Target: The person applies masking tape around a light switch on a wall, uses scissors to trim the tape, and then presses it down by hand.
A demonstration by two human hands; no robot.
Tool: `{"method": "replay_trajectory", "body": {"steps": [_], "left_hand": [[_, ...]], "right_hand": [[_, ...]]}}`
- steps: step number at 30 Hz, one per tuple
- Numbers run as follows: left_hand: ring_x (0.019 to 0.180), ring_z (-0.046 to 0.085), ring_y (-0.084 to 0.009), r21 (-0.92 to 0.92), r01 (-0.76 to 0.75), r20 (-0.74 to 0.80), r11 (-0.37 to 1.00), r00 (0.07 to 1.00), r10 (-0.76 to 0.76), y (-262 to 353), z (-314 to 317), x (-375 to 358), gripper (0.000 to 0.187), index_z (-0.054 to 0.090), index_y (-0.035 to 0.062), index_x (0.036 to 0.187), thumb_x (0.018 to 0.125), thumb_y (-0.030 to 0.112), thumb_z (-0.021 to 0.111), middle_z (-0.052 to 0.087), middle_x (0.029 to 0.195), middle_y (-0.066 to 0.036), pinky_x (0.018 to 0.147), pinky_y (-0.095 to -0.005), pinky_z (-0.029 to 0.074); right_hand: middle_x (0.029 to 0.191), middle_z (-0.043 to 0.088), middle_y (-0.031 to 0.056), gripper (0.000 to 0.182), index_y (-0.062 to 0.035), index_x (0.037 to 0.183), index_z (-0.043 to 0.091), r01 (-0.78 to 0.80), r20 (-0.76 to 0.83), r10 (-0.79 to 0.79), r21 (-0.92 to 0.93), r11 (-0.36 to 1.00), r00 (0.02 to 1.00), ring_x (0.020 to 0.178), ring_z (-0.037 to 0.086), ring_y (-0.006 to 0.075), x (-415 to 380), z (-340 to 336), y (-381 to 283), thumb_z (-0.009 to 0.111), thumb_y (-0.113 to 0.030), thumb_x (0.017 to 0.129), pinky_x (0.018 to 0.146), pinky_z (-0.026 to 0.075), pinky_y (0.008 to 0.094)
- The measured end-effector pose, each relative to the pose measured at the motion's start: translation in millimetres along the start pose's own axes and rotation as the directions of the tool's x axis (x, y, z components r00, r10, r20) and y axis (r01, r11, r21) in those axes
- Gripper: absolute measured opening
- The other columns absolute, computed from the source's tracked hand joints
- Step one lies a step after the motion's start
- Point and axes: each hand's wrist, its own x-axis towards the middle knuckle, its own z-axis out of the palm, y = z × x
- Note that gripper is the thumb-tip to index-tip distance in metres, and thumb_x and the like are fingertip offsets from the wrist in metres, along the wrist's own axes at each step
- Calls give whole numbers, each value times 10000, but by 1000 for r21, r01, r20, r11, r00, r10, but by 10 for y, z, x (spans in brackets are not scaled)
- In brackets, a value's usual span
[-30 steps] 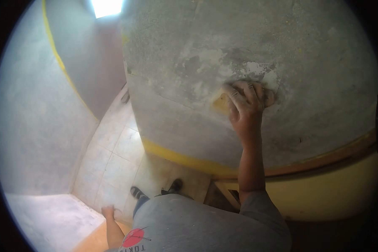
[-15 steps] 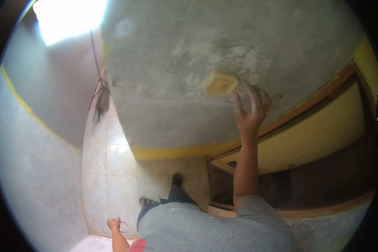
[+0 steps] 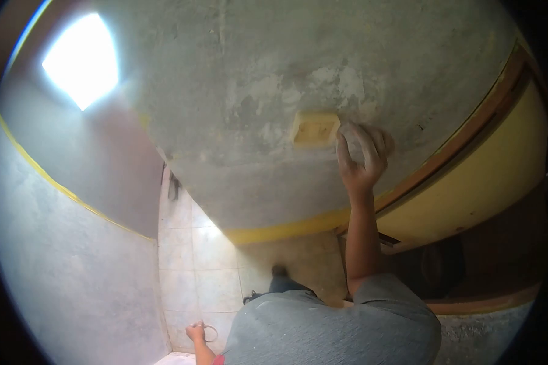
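Moved the right hand (image 3: 341,131) a bit closer to the pale yellow wall box (image 3: 316,129) since the last frame. See, from left to right, one bright opening (image 3: 84,62), then two hands in all. Find the left hand (image 3: 196,332) low down, over the tiled floor (image 3: 218,291), with fingers curled in and one thin loop (image 3: 210,333) beside them; cannot tell if gripping it. Count one wall box, stuck out from the gray wall (image 3: 274,36). See the right hand at its right side, with thumb and fingers bent and a gap between; cannot tell if touching the box, with fingertips too blurry. Spot one brown door frame (image 3: 435,169) farther right.
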Motion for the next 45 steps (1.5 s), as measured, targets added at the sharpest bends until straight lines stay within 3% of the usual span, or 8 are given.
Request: {"method": "replay_trajectory", "body": {"steps": [8,10,17,29,35,39,43,45], "left_hand": [[889,759,-360,395,38,-23,918,999,-31,-123,221,-774,520,724,-143,990,738,274,907,757,993,-299,855,-455,582],[894,763,-356,421,-76,118,904,993,29,-406,290,-680,481,761,-126,926,750,303,892,768,953,-295,853,-442,576],[804,765,-322,411,-142,58,900,990,130,605,284,-640,373,786,-99,892,796,250,876,781,850,-240,820,-427,575],[800,780,-311,467,-385,191,796,923,334,1780,418,-645,371,813,-39,894,879,331,837,786,855,-223,795,-415,587],[862,754,-408,455,-332,13,827,930,366,1359,321,-483,449,784,-79,912,887,369,812,769,907,-273,824,-471,573],[941,735,-426,482,-260,-34,837,949,314,530,140,-117,448,760,-91,970,871,343,810,757,976,-291,856,-495,560],[949,721,-388,139,-148,-61,979,986,158,248,-94,74,354,756,-81,988,876,251,809,751,1014,-268,873,-486,557],[919,718,-363,35,-171,-67,985,983,173,161,-293,241,335,749,-73,1042,883,215,808,750,1043,-249,862,-470,562]], "right_hand": [[1037,753,37,338,-59,1136,748,-143,-128,162,149,979,978,966,657,220,-215,292,167,869,-64,820,915,449,389],[999,753,29,314,-66,1112,752,-153,-97,169,153,976,981,953,654,212,-205,355,190,864,-57,819,903,441,377],[879,737,-19,275,-127,1008,760,-237,-89,272,288,928,958,857,612,176,-379,314,215,901,-121,773,932,334,396],[814,687,2,239,-114,1030,753,-320,-53,365,375,870,930,825,624,196,-765,185,319,842,-86,810,927,351,428],[818,689,30,272,-35,1074,753,-284,23,333,580,763,943,740,601,205,-880,138,-210,814,-68,811,741,443,409],[829,674,69,265,21,1095,713,-174,171,57,813,555,984,647,559,182,-763,170,-1012,774,-45,846,614,410,381],[750,608,5,383,-33,1215,698,-161,202,-90,929,333,975,632,538,161,-981,453,-2091,792,-64,845,643,446,355],[842,683,93,357,-7,1182,715,-263,335,-228,919,295,914,734,655,236,-1189,529,-2543,830,-83,852,703,527,385]]}}
